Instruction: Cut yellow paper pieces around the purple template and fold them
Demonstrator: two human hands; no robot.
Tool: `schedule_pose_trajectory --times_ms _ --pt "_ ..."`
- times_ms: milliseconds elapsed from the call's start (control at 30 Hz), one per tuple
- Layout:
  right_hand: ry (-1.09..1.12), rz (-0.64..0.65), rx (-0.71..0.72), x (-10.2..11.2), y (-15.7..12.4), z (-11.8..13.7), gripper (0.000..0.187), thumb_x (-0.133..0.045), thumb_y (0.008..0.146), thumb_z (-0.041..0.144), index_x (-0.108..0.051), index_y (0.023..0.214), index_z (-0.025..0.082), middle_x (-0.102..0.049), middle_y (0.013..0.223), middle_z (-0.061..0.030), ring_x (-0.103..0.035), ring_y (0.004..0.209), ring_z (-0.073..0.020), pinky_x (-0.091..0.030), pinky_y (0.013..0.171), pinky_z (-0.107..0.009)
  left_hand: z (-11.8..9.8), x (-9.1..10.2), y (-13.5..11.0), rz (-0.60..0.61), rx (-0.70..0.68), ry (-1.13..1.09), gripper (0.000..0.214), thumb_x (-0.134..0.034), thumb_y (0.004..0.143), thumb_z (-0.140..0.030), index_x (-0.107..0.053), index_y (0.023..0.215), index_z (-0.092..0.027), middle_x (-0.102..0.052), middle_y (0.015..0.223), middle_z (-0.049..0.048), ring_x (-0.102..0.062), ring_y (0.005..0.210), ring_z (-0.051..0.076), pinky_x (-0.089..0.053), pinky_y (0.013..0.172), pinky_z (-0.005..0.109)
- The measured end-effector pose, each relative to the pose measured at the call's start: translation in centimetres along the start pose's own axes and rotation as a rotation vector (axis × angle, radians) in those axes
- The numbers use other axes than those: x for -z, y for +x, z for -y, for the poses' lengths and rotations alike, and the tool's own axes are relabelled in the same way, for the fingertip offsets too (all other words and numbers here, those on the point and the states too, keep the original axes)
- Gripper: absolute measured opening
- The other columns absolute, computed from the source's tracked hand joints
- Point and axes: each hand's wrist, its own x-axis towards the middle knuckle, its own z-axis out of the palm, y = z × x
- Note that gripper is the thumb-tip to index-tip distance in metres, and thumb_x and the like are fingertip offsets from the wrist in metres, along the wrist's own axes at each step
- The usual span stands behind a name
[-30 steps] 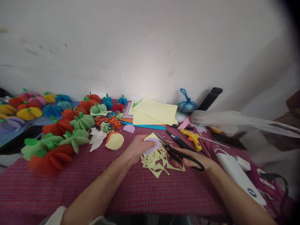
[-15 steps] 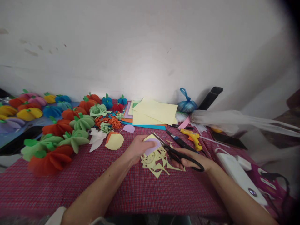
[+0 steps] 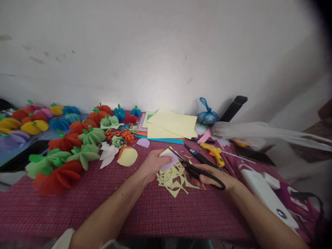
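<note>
A red-checked cloth-covered table (image 3: 155, 214) carries pale yellow paper offcuts (image 3: 173, 180) between the gripping left hand (image 3: 153, 164) and right hand (image 3: 214, 177), stacked coloured paper sheets (image 3: 171, 125) beyond them, folded paper pumpkins (image 3: 85, 154) to the left, a yellow glue gun (image 3: 214, 152) to the right.

Table (image 3: 155, 214): paper pumpkins (image 3: 64, 152) on the left; sheet stack (image 3: 171, 126) far centre, bag (image 3: 207, 116) at its right. Scrap pile (image 3: 172, 180) lies between your hands. Cut piece (image 3: 168, 162) in your left hand (image 3: 153, 164), scissors (image 3: 193, 168) in your right hand (image 3: 210, 177), glue gun (image 3: 214, 152) farther right.
</note>
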Motion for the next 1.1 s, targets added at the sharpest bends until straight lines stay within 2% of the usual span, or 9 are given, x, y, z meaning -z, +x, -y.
schedule_pose_trajectory --times_ms 400,833,1100 --pt "0.018 0.005 0.057 -0.2 0.0 -0.4 0.051 -0.046 0.083 0.052 -0.045 0.111 0.011 -0.044 0.068 0.0005 -0.04 0.053 -0.0068 -0.031 0.045 -0.019 0.4 0.0 0.1 0.067 -0.016 -0.087 0.023 -0.069 0.058 -0.025 -0.064 0.076 -0.011 -0.065 0.063 0.0038 -0.057 0.05 0.012 -0.043 0.05 0.024" --pt "0.047 -0.004 0.046 0.1 -0.1 -0.2 0.05 -0.049 0.081 0.05 -0.046 0.111 0.01 -0.045 0.067 0.0009 -0.038 0.049 -0.0058 -0.032 0.043 -0.018 0.4 0.1 0.1 0.084 -0.004 -0.095 0.021 -0.068 0.058 -0.024 -0.064 0.073 -0.01 -0.065 0.063 0.0045 -0.057 0.05 0.012 -0.042 0.051 0.023" --pt "-0.114 -0.011 -0.05 1.2 -0.8 0.3 0.052 -0.053 0.077 0.053 -0.051 0.109 0.012 -0.045 0.066 0.0018 -0.04 0.049 -0.0065 -0.033 0.045 -0.019 0.1 0.0 -0.2 0.098 0.072 -0.028 0.023 -0.069 0.055 -0.024 -0.065 0.072 -0.009 -0.065 0.062 0.0061 -0.056 0.048 0.012 -0.04 0.048 0.022"
